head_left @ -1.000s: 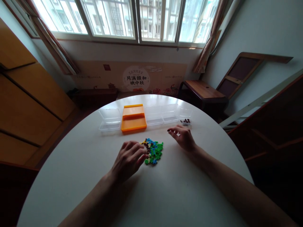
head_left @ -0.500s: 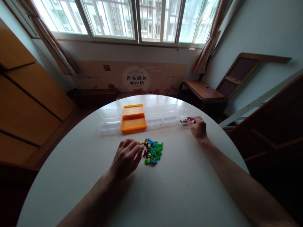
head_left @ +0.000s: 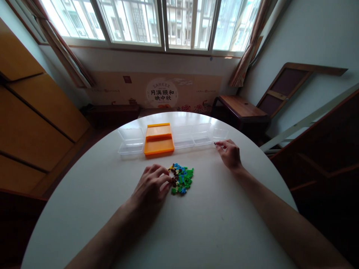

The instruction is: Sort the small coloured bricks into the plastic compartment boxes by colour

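Observation:
My left hand [head_left: 153, 183] is at the left edge of a pile of small building bricks [head_left: 185, 177] in green, blue, brown, yellow and cream. Its fingers are curled, with thumb and index finger closing on a brown brick [head_left: 172, 181] at the pile's edge. My right hand [head_left: 230, 154] is over the front of the small clear box [head_left: 220, 133] at the right end of the row. Thumb and fingers are pinched there, and a tiny dark piece [head_left: 215, 143] shows by the fingertips. The hand hides most of that box's front; what the pinch holds is unclear.
Behind the pile stand an open orange box [head_left: 158, 152], a clear lidded box [head_left: 130, 148] to its left and clear boxes [head_left: 202, 140] to its right. They rest on a round white table [head_left: 196, 228]. A wooden chair [head_left: 244, 106] stands beyond the far right edge.
My right hand has shifted slightly left and now covers most of the dark pieces in the small box. My left thumb and index finger have drawn together at the brown bricks.

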Action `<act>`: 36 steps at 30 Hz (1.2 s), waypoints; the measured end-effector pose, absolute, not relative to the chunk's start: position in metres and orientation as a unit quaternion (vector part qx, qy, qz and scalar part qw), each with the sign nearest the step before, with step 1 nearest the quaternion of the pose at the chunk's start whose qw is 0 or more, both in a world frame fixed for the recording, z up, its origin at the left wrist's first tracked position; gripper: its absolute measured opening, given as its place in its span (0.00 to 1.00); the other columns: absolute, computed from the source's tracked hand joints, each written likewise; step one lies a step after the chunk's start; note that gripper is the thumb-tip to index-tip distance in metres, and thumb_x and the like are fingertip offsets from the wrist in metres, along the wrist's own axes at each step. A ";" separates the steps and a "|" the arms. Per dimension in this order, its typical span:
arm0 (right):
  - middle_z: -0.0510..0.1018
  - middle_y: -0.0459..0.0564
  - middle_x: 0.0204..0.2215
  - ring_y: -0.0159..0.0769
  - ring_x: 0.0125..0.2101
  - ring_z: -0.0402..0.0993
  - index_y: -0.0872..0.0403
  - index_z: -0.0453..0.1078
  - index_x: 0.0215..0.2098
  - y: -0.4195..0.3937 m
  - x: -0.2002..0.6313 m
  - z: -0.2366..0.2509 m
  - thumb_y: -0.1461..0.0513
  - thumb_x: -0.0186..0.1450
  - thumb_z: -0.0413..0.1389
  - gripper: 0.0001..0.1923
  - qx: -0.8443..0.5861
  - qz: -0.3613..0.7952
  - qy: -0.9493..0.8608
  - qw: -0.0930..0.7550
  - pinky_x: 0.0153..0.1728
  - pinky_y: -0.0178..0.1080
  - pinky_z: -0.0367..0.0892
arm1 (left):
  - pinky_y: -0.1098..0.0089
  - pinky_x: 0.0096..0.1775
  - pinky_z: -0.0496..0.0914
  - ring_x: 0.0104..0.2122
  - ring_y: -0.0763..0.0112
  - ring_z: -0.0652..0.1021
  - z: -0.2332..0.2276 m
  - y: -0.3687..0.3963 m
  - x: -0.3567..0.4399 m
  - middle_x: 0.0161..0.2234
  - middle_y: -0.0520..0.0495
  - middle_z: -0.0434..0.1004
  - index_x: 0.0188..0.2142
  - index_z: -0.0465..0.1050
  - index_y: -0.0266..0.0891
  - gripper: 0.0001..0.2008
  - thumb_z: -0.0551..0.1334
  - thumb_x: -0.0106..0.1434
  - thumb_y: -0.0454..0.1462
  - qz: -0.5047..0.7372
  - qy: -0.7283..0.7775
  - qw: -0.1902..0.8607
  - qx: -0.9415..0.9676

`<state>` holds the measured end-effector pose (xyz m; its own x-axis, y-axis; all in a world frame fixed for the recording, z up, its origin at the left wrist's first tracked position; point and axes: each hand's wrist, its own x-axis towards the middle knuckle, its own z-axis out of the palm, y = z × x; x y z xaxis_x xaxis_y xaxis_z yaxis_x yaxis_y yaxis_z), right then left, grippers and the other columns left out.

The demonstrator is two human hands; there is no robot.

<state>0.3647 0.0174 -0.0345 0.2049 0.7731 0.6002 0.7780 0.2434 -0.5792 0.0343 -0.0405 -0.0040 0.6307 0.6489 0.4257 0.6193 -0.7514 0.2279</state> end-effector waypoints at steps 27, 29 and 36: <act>0.77 0.48 0.27 0.32 0.28 0.67 0.52 0.73 0.34 -0.058 0.258 -0.007 0.61 0.66 0.56 0.05 -0.307 0.007 -0.836 0.455 0.31 0.37 0.65 | 0.68 0.39 0.70 0.34 0.69 0.74 -0.001 -0.044 0.059 0.30 0.48 0.76 0.30 0.74 0.40 0.09 0.61 0.63 0.41 0.385 0.347 0.269 0.812; 0.77 0.48 0.27 0.33 0.28 0.67 0.52 0.73 0.33 -0.057 0.258 -0.008 0.61 0.65 0.57 0.04 -0.308 0.006 -0.837 0.452 0.32 0.37 0.65 | 0.68 0.39 0.69 0.34 0.69 0.74 -0.003 -0.043 0.058 0.30 0.48 0.76 0.29 0.74 0.40 0.09 0.61 0.63 0.41 0.383 0.347 0.261 0.815; 0.78 0.48 0.28 0.34 0.29 0.68 0.53 0.73 0.32 -0.050 0.265 -0.015 0.62 0.63 0.59 0.03 -0.326 0.001 -0.827 0.458 0.33 0.37 0.66 | 0.68 0.41 0.68 0.35 0.69 0.74 -0.005 -0.042 0.053 0.31 0.48 0.75 0.30 0.74 0.40 0.11 0.58 0.66 0.41 0.384 0.381 0.255 0.802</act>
<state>0.2654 -0.0499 -0.0148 -0.3667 0.5403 0.7573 0.5385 0.7871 -0.3008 0.0526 -0.0420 -0.0055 0.4156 0.8063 0.4210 0.4156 -0.5800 0.7006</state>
